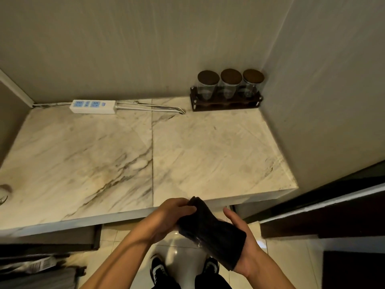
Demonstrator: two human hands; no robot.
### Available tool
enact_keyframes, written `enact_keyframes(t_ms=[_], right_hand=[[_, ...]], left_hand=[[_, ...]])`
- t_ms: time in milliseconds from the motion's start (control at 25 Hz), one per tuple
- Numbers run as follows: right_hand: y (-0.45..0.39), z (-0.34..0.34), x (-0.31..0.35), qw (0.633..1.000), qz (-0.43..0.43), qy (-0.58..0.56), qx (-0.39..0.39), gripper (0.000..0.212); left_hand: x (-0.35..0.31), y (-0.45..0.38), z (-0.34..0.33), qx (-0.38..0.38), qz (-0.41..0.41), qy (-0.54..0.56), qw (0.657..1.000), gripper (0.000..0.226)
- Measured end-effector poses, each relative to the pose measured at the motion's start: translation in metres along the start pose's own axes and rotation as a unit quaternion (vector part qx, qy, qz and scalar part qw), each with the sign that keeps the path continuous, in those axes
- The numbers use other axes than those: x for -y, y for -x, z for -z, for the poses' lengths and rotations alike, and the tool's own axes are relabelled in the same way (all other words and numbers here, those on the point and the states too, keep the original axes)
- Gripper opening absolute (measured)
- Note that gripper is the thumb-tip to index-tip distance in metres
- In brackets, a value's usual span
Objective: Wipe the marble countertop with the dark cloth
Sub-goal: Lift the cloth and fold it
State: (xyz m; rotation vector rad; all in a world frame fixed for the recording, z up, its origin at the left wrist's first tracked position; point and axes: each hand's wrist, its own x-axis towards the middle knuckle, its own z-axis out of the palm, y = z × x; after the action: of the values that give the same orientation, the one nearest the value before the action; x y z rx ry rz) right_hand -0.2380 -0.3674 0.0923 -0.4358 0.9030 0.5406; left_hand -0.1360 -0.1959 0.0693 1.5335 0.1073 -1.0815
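The marble countertop point(116, 159) is cream with dark veins and fills the middle of the head view, with a seam down its centre. In front of its near edge I hold the dark cloth point(210, 228), folded into a thick pad, above the floor. My left hand point(170, 215) pinches the cloth's top end with fingers and thumb. My right hand point(243, 243) cups the cloth from below and the right, palm up, fingers curled around its lower end. The cloth does not touch the counter.
A white power strip point(92, 106) with its cables point(150, 107) lies along the back wall. A dark wooden rack point(226, 103) with three lidded glass jars stands in the back right corner. A glass object point(4, 193) shows at the left edge. Walls close both sides.
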Motion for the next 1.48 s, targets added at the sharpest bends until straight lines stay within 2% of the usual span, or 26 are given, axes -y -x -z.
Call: enact_keyframes(t_ms=[120, 200, 320, 440, 560, 680, 800, 1000, 1080, 1120, 1200, 1240, 1280, 1400, 1480], right_hand=[[-0.008, -0.005, -0.008, 0.998, 0.021, -0.053, -0.006, 0.06], [-0.019, -0.011, -0.013, 0.998, 0.042, -0.038, -0.017, 0.054], [-0.045, -0.023, -0.023, 0.996, 0.056, 0.047, -0.043, 0.031], [-0.076, -0.048, -0.023, 0.982, 0.083, 0.153, -0.076, 0.021], [-0.109, -0.09, -0.01, 0.954, 0.103, 0.269, -0.076, 0.016], [-0.141, -0.14, 0.004, 0.941, 0.117, 0.31, -0.07, 0.012], [-0.168, -0.184, 0.014, 0.921, 0.143, 0.353, -0.076, 0.018], [-0.214, -0.217, 0.018, 0.858, 0.2, 0.462, -0.102, 0.024], [-0.232, -0.222, 0.021, 0.816, 0.236, 0.51, -0.135, 0.022], [-0.238, -0.224, 0.025, 0.77, 0.254, 0.566, -0.152, 0.019], [-0.246, -0.226, 0.029, 0.655, 0.266, 0.686, -0.173, 0.018], [-0.248, -0.226, 0.03, 0.612, 0.266, 0.722, -0.181, 0.018], [-0.249, -0.226, 0.029, 0.586, 0.265, 0.743, -0.185, 0.017], [-0.252, -0.223, 0.025, 0.548, 0.281, 0.765, -0.191, 0.015], [-0.253, -0.222, 0.025, 0.542, 0.284, 0.768, -0.189, 0.017]], left_hand=[[0.012, 0.014, 0.025, -0.031, -0.013, 0.051, 0.998, 0.024], [0.027, 0.023, 0.042, -0.05, -0.016, 0.087, 0.995, 0.029], [0.052, 0.035, 0.062, -0.095, 0.006, 0.151, 0.984, 0.025], [0.068, 0.046, 0.083, -0.139, 0.006, 0.21, 0.968, 0.023], [0.07, 0.055, 0.103, -0.176, -0.009, 0.255, 0.951, 0.024], [0.064, 0.054, 0.121, -0.206, -0.013, 0.298, 0.932, 0.02], [0.058, 0.043, 0.139, -0.236, -0.006, 0.275, 0.932, 0.021], [0.05, 0.02, 0.159, -0.279, 0.008, 0.164, 0.946, 0.017], [0.049, 0.011, 0.164, -0.295, 0.015, 0.091, 0.951, 0.015], [0.048, 0.007, 0.166, -0.307, 0.019, 0.027, 0.951, 0.013], [0.049, 0.001, 0.169, -0.322, 0.024, -0.114, 0.939, 0.014], [0.051, -0.001, 0.169, -0.327, 0.028, -0.173, 0.928, 0.016], [0.052, -0.002, 0.169, -0.33, 0.032, -0.219, 0.918, 0.017], [0.055, -0.006, 0.168, -0.352, 0.018, -0.26, 0.899, 0.018], [0.056, -0.008, 0.167, -0.356, 0.014, -0.267, 0.895, 0.017]])
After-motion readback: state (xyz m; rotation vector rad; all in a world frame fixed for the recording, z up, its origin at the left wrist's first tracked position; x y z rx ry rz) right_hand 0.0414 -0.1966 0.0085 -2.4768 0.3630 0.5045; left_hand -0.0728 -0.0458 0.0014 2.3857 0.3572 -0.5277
